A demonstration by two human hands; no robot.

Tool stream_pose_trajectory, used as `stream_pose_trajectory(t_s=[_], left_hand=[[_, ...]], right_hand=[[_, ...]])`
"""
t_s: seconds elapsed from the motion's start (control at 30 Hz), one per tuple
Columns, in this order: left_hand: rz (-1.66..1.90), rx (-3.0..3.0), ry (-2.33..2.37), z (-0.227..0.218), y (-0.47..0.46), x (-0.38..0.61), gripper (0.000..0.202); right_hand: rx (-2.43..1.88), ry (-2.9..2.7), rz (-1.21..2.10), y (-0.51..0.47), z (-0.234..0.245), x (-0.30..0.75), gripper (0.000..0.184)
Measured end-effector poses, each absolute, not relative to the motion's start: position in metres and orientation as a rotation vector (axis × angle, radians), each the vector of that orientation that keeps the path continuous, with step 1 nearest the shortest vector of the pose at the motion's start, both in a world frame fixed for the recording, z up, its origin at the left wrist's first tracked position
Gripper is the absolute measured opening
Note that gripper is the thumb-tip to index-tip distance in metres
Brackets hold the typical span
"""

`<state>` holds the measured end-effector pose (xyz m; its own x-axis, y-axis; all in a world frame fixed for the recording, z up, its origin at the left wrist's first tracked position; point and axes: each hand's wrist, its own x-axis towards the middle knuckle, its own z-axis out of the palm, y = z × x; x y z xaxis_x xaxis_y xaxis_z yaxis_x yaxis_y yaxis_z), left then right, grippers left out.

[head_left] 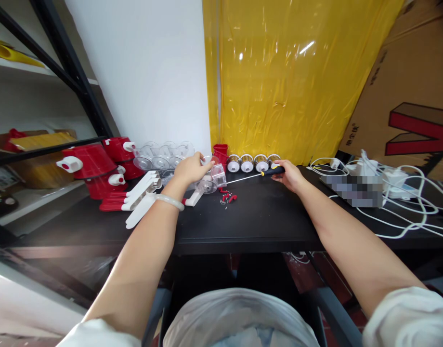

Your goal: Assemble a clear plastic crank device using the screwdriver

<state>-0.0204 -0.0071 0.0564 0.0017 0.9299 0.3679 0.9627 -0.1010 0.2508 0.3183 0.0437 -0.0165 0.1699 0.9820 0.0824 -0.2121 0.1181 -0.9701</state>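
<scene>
My left hand (190, 168) is closed over a clear plastic housing (214, 176) with a white crank handle, which rests on the black table (257, 221). My right hand (290, 176) grips the black and yellow handle of a screwdriver (270, 171). Its thin shaft points left toward the clear housing. Small screws and red bits (227, 198) lie on the table just in front of the housing.
Red and white plastic parts (95, 166) and clear cups (163, 155) crowd the left. Several metal drums (252, 163) and a red holder (220, 152) line the yellow sheet. White cables and adapters (384, 180) spread at right. A black shelf frame stands left.
</scene>
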Motion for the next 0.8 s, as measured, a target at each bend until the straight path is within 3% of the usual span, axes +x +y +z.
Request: stream_pose_trajectory(t_s=[0.3,0.8], left_hand=[[-0.692,-2.163,-2.056,0.0554,-0.0054,-0.0217,0.066],[-0.695,-2.161,-2.053,0.0550,-0.0048,-0.0213,0.067]], right_hand=[[-0.874,-1.008,1.198,0.0371,-0.0145,0.3193,0.023],[-0.957,-1.012,1.169,0.0411,-0.0165,0.3185,0.018]])
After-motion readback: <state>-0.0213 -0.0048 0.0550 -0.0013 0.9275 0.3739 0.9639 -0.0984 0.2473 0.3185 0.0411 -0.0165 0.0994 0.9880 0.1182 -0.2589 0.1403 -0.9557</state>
